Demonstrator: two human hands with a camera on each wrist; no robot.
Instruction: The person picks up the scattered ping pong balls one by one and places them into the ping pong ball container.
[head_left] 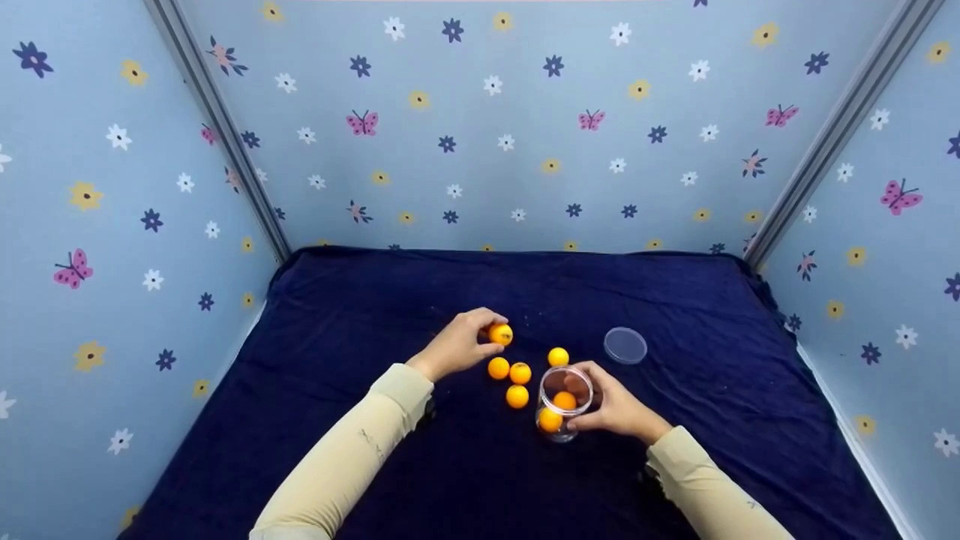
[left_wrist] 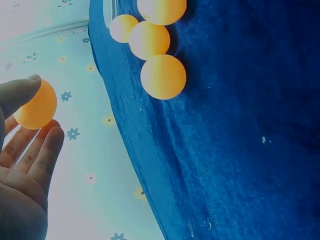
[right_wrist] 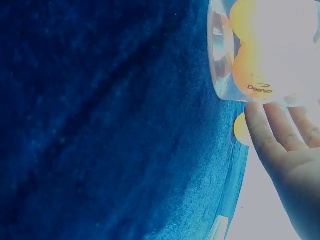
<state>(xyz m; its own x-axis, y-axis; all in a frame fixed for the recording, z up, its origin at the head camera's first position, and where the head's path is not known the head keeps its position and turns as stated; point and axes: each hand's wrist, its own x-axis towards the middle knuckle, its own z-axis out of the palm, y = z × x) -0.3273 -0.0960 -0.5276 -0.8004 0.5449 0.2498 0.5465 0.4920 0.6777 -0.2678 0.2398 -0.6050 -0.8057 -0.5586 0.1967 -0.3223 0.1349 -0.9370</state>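
My left hand [head_left: 459, 345] pinches an orange table tennis ball [head_left: 501, 334] between thumb and fingers, raised above the cloth; the left wrist view shows this held ball [left_wrist: 37, 107] too. At the right, a clear round jar [head_left: 542, 401] stands uncovered, with my right hand [head_left: 616, 405] gripping its side. Orange balls [head_left: 551, 420] lie inside it, and one ball [right_wrist: 250, 75] bears dark printed letters in the right wrist view. Left of the jar, three loose balls [head_left: 517, 397] sit close together. Another ball [head_left: 558, 357] rests just beyond the jar's rim.
A clear round lid [head_left: 625, 346] lies flat on the cloth, beyond and right of the jar. Dark blue cloth [head_left: 360, 300] covers the table. Flower-patterned walls [head_left: 495, 150] enclose its back and sides, with grey metal posts [head_left: 225, 127] at the corners.
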